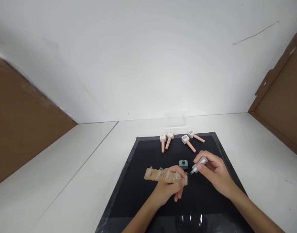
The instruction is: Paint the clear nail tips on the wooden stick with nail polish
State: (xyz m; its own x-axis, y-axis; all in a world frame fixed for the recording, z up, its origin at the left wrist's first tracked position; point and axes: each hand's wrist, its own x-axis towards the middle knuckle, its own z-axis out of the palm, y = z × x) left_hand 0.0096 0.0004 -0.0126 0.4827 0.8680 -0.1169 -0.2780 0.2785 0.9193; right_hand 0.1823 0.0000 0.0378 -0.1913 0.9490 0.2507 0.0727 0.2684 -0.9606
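My left hand is closed round a tan strip that carries several clear nail tips standing in a row, held just above a black mat. My right hand pinches a small silver-capped brush, its tip aimed at the strip's right end. A small teal bottle stands open on the mat between the two hands.
Several pink nail polish bottles with white caps lie along the mat's far edge. A clear round dish sits at the mat's near edge. The mat lies on a white table with brown cardboard walls left and right.
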